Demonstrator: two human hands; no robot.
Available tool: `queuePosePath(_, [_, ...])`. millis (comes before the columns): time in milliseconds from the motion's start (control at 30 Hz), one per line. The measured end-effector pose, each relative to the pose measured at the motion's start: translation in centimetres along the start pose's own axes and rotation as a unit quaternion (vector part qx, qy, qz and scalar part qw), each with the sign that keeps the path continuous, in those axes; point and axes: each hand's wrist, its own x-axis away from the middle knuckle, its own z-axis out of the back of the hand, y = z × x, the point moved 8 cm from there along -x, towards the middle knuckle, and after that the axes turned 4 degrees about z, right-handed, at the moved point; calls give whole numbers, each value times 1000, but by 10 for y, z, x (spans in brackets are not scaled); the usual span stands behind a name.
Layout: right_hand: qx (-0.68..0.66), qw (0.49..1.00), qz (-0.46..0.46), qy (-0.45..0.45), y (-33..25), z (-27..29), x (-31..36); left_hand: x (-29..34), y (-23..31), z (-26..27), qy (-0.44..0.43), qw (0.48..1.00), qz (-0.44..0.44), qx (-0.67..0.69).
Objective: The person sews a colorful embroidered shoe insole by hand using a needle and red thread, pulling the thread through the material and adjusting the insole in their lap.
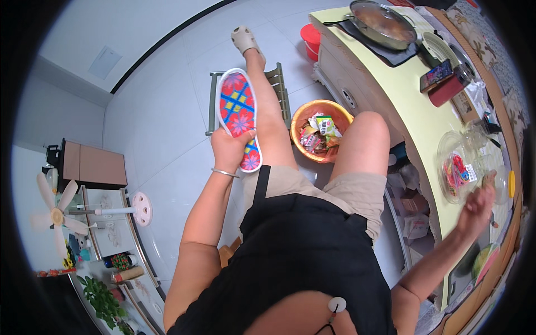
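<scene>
My left hand [229, 149] is closed round the lower part of an embroidered insole [237, 103], held above my left thigh. The insole has a white edge and a red, blue and yellow pattern that faces up. Far to the right, my right hand [479, 206] is raised over the table, its fingers curled together and slightly blurred. Anything between those fingers is too small to make out. Beside it lies a clear plastic tray [445, 188] with bundles of coloured thread [459, 171]. Just behind the hand is a clear jar with a yellow lid [511, 183].
A yellow-topped table [410, 106] runs along my right, bearing a lidded pan [384, 23], a phone [436, 76] and a red cylinder [446, 91]. An orange basket [297, 136] of wrappers stands between my legs. A folding stool [214, 103], red bucket [310, 42] and fan [57, 216] are around.
</scene>
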Motion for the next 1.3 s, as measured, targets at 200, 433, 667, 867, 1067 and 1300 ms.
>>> queuePosePath(200, [174, 919, -165, -313, 129, -179, 110, 42, 46, -53, -146, 987, -3, 64])
queuePosePath(433, [149, 866, -171, -446, 192, -265, 184, 77, 85, -77, -227, 972, -39, 39])
queuePosePath(667, [23, 885, -298, -357, 199, -254, 179, 79, 80, -74, -200, 973, -47, 104])
queuePosePath(867, [22, 891, -256, -374, 202, -257, 186, 85, 89, -76, -219, 969, -55, 102])
queuePosePath(1067, [36, 843, -308, -439, 189, -265, 189, 79, 83, -66, -225, 967, -11, 121])
queuePosePath(1300, [-21, 875, -306, -376, 179, -266, 181, 79, 96, -57, -196, 972, -43, 119])
